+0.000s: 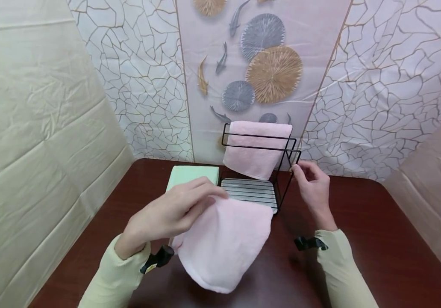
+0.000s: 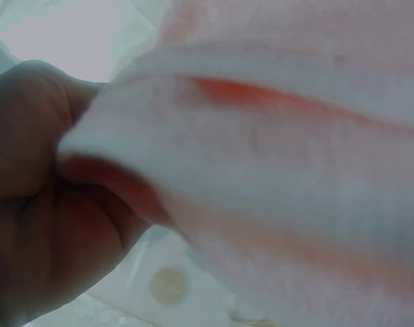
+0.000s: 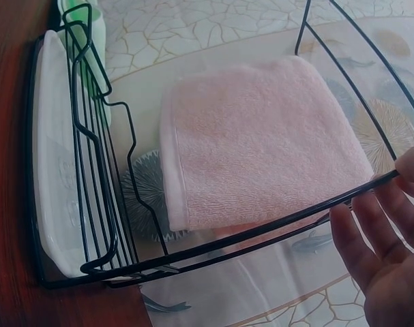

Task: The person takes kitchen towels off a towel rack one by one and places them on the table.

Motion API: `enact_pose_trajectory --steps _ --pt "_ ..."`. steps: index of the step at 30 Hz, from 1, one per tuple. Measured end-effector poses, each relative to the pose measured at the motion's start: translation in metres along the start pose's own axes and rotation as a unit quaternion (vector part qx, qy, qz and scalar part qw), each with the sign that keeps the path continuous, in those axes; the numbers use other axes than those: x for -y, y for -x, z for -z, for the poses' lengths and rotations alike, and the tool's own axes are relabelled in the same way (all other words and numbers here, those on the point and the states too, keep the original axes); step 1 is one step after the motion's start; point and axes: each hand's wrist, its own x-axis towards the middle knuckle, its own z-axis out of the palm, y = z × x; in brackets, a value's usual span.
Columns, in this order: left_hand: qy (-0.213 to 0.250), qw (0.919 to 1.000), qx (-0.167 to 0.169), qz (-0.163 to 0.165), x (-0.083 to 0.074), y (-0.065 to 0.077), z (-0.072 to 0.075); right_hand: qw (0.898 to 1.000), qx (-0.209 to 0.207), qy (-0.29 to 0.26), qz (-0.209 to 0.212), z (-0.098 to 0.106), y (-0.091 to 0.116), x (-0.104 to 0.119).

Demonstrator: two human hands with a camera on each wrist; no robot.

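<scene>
My left hand [image 1: 174, 209] pinches a pale pink towel [image 1: 228, 244] by its upper edge, and the cloth hangs above the front of the table. In the left wrist view that towel [image 2: 261, 170] fills most of the picture, blurred. My right hand [image 1: 314, 184] grips the upright side of a black wire rack [image 1: 260, 148] between thumb and fingers. A second pink towel [image 1: 257, 160] is draped over the rack's rear top bar; the right wrist view shows this draped towel [image 3: 268, 143] hanging folded. A white tray [image 1: 249, 190] lies in the rack's base.
Left of the rack stands a light green container [image 1: 193, 173], partly hidden behind my left hand. The dark brown table [image 1: 382, 244] ends at a patterned wall covering [image 1: 151, 77]. Pale fabric [image 1: 32, 149] closes off the left side.
</scene>
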Motion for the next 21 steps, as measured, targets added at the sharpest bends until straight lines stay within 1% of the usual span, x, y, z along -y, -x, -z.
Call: enact_pose_trajectory --steps 2,5,8,10,12,15,18,20,21 --pt "0.004 0.9999 0.012 0.011 0.003 0.005 -0.007 1.0 -0.003 -0.011 -0.004 0.001 0.0 -0.005" --pt "-0.001 0.9991 0.027 0.031 0.008 0.013 -0.016 1.0 -0.002 -0.015 -0.005 0.001 0.0 -0.006" --pt "0.004 0.9984 0.034 0.044 0.018 0.022 -0.022 1.0 -0.001 -0.012 -0.007 0.001 -0.001 -0.005" --pt "0.011 0.9968 0.042 0.067 0.028 0.028 -0.024 1.0 0.0 -0.009 -0.01 0.001 -0.001 0.0" --pt "0.023 0.9933 0.05 0.102 0.042 0.035 -0.026 1.0 -0.001 -0.005 -0.011 0.001 -0.001 0.001" --pt "0.047 0.9818 0.069 0.17 0.069 0.048 -0.028 1.0 -0.003 -0.001 -0.012 0.002 -0.001 0.002" --pt "0.085 0.9636 0.092 0.236 0.095 0.06 -0.029 1.0 -0.001 0.004 -0.009 0.001 0.0 0.003" --pt "0.101 0.954 0.105 0.262 0.111 0.067 -0.03 1.0 0.001 0.009 -0.006 0.001 0.0 0.003" --pt "0.105 0.9507 0.11 0.27 0.118 0.07 -0.031 1.0 0.001 0.011 -0.006 0.001 0.0 0.003"
